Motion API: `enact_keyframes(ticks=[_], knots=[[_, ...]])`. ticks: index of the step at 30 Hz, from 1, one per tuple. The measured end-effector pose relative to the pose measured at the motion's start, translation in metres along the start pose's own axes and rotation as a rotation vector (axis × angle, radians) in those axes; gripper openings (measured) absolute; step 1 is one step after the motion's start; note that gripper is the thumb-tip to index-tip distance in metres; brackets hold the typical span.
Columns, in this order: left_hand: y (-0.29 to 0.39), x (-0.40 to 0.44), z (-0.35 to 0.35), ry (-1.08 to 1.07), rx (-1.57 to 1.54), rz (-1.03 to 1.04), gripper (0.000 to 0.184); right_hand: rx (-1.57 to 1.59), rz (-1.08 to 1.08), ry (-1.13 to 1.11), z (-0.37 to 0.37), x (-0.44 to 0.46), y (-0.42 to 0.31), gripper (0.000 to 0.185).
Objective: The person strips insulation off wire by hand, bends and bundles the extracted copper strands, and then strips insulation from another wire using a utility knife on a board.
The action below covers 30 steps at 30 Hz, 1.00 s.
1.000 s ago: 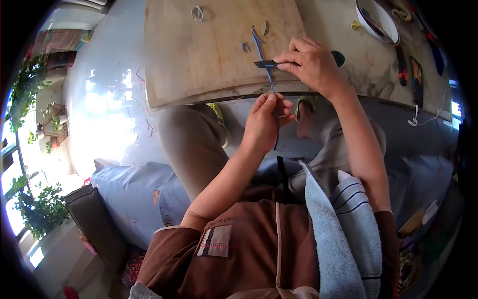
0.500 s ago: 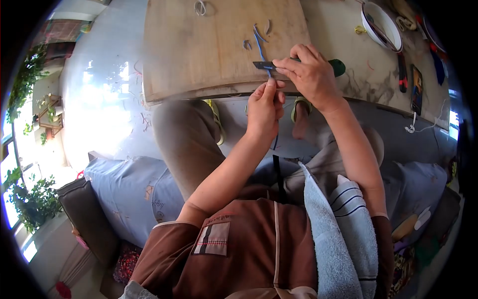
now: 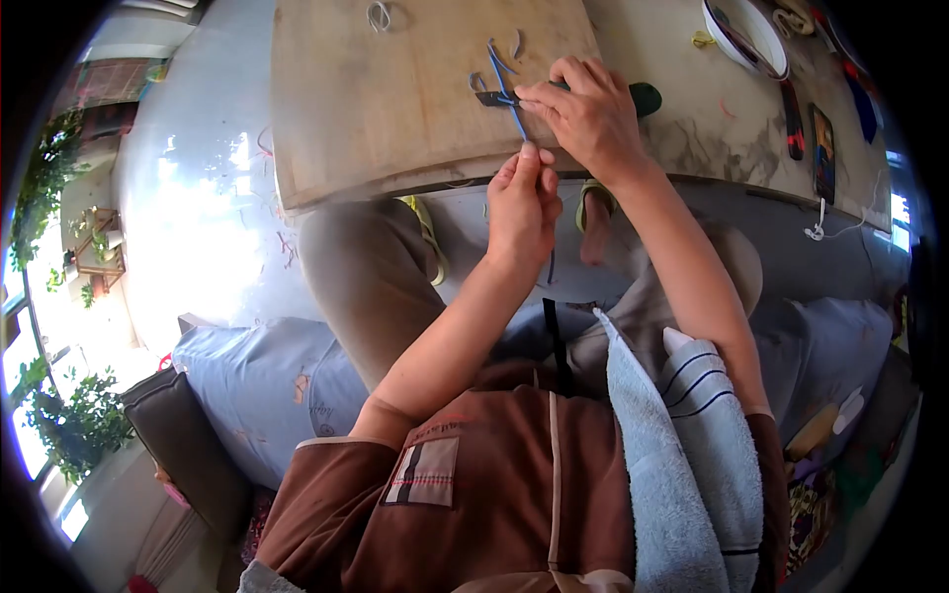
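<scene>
My left hand [image 3: 524, 212] is closed, pinching a thin blue wire [image 3: 518, 124] between thumb and fingertips just off the board's near edge. One tail of the wire hangs below that hand. The far part of the wire runs up over the wooden board [image 3: 395, 109]. My right hand [image 3: 598, 124] grips a knife with a dark blade [image 3: 491, 99] and a green handle [image 3: 646, 99]. Its blade lies across the wire, touching it, beyond my left fingertips. Beside the wire's far end are a small curled blue piece [image 3: 475, 83] and a greyish strip [image 3: 516, 42].
A loop of white cord [image 3: 379, 16] lies on the board's far side. To the right on the table are a white bowl [image 3: 712, 22], a red-and-black handled tool [image 3: 792, 119] and a phone [image 3: 822, 153] with a white cable. My knees sit below the table edge.
The knife blade has slid along the wire, away from my left fingertips, leaving a longer stretch of wire between them. The view has shifted slightly.
</scene>
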<state>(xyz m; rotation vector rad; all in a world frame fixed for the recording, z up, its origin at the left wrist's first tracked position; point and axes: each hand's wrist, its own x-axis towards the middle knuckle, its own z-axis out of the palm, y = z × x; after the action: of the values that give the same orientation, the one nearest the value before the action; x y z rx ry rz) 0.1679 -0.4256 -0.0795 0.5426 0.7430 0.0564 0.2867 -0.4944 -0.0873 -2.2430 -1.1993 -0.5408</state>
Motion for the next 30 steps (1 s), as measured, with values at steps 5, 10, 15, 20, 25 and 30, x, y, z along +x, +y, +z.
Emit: enact_keyframes(ticks=[5, 10, 15, 20, 25, 30], knots=[[0.004, 0.002, 0.005, 0.023, -0.003, -0.040, 0.021, 0.016, 0.010, 0.003, 0.002, 0.002, 0.002, 0.015], [0.001, 0.006, 0.000, -0.011, -0.052, -0.020, 0.022, 0.022, 0.078, -0.063, -0.013, -0.005, -0.003, 0.016], [0.002, 0.005, 0.000, -0.021, 0.023, -0.023, 0.024, 0.008, 0.070, -0.005, -0.010, -0.002, 0.001, 0.012], [0.004, 0.004, -0.001, -0.025, 0.046, -0.055, 0.024, 0.009, 0.063, 0.047, 0.000, 0.009, -0.002, 0.011], [0.004, 0.003, 0.001, -0.004, 0.036, -0.048, 0.023, 0.002, 0.075, 0.051, 0.016, 0.022, 0.000, 0.006], [0.002, 0.004, 0.002, 0.000, -0.011, -0.046, 0.023, -0.026, 0.077, 0.027, 0.008, 0.021, -0.005, 0.011]])
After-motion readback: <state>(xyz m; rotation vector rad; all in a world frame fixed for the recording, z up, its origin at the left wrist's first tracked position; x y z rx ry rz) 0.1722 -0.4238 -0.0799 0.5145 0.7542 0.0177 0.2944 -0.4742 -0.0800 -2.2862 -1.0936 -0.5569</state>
